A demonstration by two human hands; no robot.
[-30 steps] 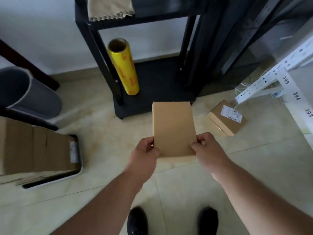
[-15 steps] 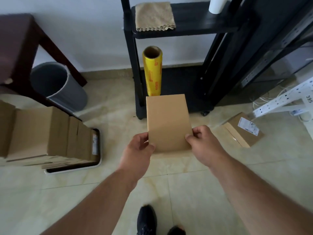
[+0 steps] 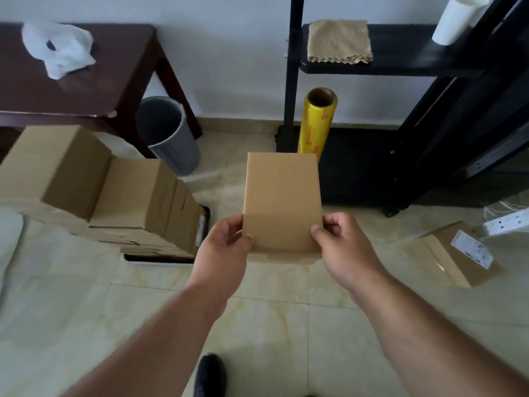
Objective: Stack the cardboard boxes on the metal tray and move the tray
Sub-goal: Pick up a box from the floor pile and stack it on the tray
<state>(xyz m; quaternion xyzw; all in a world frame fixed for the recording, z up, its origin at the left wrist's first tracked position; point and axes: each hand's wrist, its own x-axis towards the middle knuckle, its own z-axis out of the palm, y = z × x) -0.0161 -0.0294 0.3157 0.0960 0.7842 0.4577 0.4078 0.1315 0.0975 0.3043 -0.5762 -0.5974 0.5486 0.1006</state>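
Metal tray (image 3: 160,258) at left centre mostly hidden under stacked boxes (image 3: 134,193), only a rim strip shows. Box stack blurred, cut by left edge. Label (image 3: 472,249) on the box at lower right (image 3: 461,253) unreadable. White roll (image 3: 455,18) cut by top edge. Shoe (image 3: 210,375) cut by bottom edge.

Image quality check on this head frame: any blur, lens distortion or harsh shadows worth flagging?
Head view: soft motion blur overall, worst on the stacked boxes at left; the held box, left hand and right hand stay readable. Wide-angle bending tilts the black shelf posts. Light is even and diffuse, with only a faint shadow on the floor under the box; no glare.
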